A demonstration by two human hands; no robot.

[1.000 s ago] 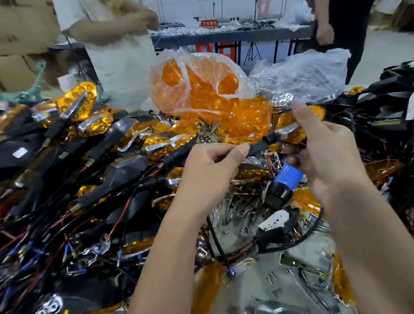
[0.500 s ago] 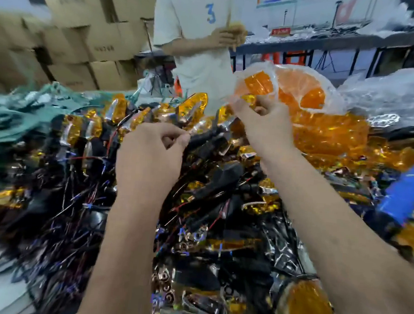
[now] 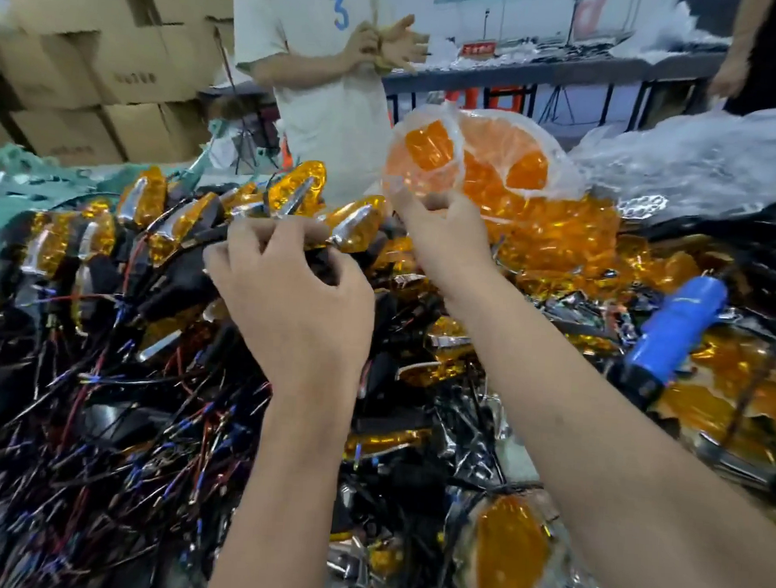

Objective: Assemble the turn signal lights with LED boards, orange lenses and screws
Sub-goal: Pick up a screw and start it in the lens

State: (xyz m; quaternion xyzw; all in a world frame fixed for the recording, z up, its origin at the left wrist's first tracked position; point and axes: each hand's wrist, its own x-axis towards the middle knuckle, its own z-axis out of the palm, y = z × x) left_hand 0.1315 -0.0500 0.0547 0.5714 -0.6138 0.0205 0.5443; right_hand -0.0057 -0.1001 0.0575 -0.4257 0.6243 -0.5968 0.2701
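Observation:
My left hand (image 3: 295,301) grips the black stem of a turn signal light (image 3: 356,228), whose orange and chrome head points toward the far side. My right hand (image 3: 443,247) pinches at the tip of that head, just in front of a clear bag of orange lenses (image 3: 489,163). Both hands hold the light over a pile of assembled lights (image 3: 154,216) with black stems and red, blue and black wires (image 3: 120,413). A single orange lens (image 3: 511,551) lies near my right forearm.
A blue-handled electric screwdriver (image 3: 679,325) lies on the parts at right. A crumpled clear bag (image 3: 703,163) sits at the back right. A person in a white shirt (image 3: 326,85) stands across the table, and stacked cardboard boxes (image 3: 95,71) fill the back left.
Both hands have carried the light from the right, near the blue screwdriver, leftward and farther out over the pile of assembled lights. My view has swung left with them.

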